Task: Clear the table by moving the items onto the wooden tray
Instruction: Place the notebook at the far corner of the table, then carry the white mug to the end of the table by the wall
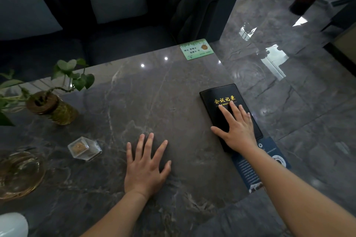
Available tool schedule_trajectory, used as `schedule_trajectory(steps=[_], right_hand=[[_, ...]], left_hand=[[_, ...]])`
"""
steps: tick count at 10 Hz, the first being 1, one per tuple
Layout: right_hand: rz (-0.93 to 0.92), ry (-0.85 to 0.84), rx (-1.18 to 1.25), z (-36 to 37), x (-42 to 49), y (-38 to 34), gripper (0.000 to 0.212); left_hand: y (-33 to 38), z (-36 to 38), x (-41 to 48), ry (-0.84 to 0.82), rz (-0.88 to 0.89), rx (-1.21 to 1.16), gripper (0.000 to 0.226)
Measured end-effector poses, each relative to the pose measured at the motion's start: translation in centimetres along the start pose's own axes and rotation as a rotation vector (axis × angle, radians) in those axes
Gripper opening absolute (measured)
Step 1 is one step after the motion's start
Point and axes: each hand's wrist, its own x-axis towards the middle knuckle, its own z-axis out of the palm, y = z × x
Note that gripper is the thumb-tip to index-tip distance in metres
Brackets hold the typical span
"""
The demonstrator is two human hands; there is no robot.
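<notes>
A black notebook with gold lettering lies near the right edge of the dark marble table. My right hand lies flat on its cover with straight fingers. My left hand rests flat on the bare tabletop at the centre front, fingers spread. A dark blue leaflet sticks out from under the notebook at the table's right edge. A small clear box with something golden inside lies left of my left hand. A green card sits at the far right corner. No wooden tray is in view.
A potted vine in an amber glass vase stands at the left. An amber glass dish sits at the front left, with a white object at the bottom left corner. A dark sofa lies beyond the table, glossy floor to the right.
</notes>
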Motion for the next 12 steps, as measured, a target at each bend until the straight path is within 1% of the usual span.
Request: schedule_trajectory(steps=[4,6,8,9,10,11,12], right_hand=[[-0.045,-0.009,0.02,-0.1,0.3,0.6,0.084],[-0.035,-0.025,-0.013,-0.4,0.2,0.3,0.085],[-0.034,-0.049,-0.005,-1.4,-0.1,-0.4,0.091],[-0.028,-0.044,0.01,-2.1,-0.6,-1.0,0.087],[-0.014,0.015,0.055,-2.6,-1.5,-2.2,0.073],[-0.046,0.08,0.118,-3.1,-2.6,-4.2,0.056],[-0.105,0.083,0.166,-3.4,-3.8,-7.0,0.05]], left_hand=[[0.2,-0.3,0.1,-0.021,-0.01,0.001,0.065],[0.2,-0.2,0.1,-0.031,-0.015,-0.001,0.065],[0.3,-0.9,0.1,-0.077,-0.035,-0.023,0.065],[0.0,-1.3,0.4,-0.132,-0.05,-0.053,0.065],[-0.4,-2.3,0.8,-0.181,-0.062,-0.112,0.063],[-1.1,-3.9,0.4,-0.196,-0.1,-0.147,0.064],[-1.8,-5.5,-1.1,-0.184,-0.134,-0.182,0.064]])
